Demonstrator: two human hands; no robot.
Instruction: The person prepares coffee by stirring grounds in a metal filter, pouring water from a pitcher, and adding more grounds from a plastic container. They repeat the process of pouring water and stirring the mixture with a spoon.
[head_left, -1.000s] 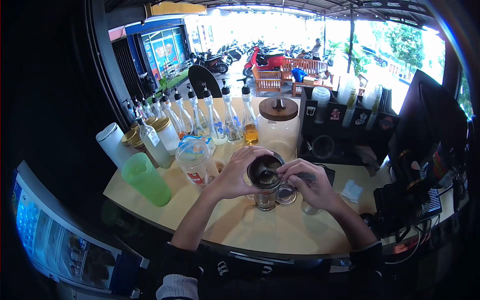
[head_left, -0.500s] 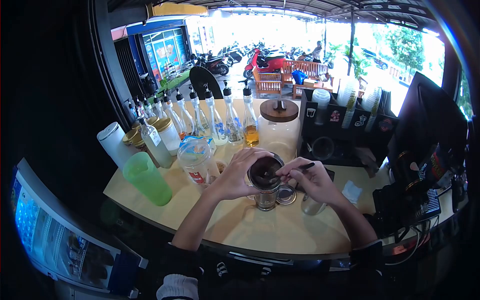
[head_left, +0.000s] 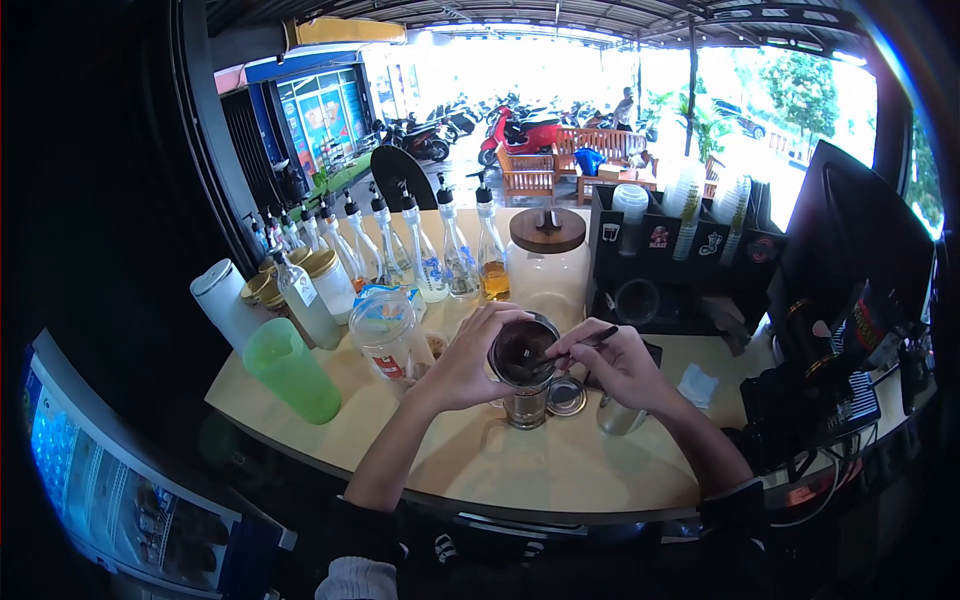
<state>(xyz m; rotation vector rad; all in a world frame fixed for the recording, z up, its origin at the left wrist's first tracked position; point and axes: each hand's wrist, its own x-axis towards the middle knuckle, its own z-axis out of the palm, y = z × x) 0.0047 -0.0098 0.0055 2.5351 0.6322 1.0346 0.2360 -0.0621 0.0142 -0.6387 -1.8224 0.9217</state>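
At the near middle of the counter stood a glass, with a round lid just beside it on the right and a tumbler farther right. Over the glass, the left hand held a cup in a wide curl of fingers and thumb, its mouth tipped towards the person (whether cup and glass touched, I cannot tell). The right hand had a narrow pinch on a spoon, its tip inside the cup. The step in hand looked like working the spoon in there; to my mind, any further stroke called for a steady left hold and a light right wrist.

To the left leaned a green jug, with a clear jar between it and the left hand; a tissue lay on the right. Beyond came pump bottles, a big jar under a wooden cap, and a black rack of cups on the right. Far outside were benches, a red scooter and another person.
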